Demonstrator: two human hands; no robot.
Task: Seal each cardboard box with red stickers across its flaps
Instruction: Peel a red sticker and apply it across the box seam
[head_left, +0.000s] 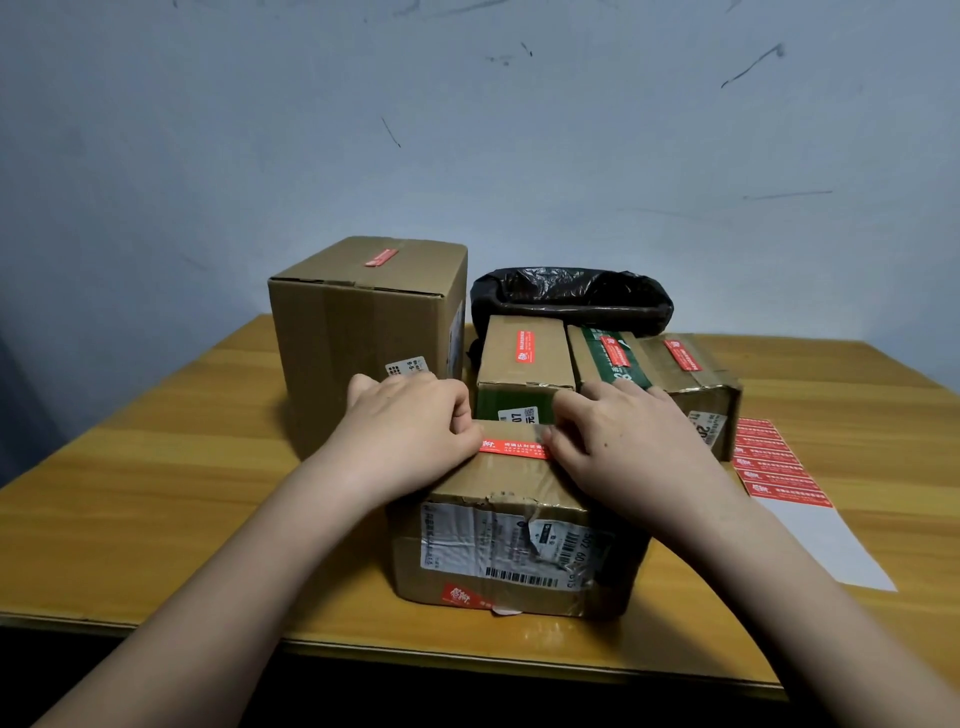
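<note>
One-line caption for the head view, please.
Both hands, left and right, press a red sticker onto the nearest box.

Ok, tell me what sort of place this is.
Probably a makeshift parcel-packing spot in a plain room, not a warehouse: a wooden table against a scuffed blue-grey wall, several used brown cardboard boxes with shipping labels, and a sheet of red stickers lying ready.
</note>
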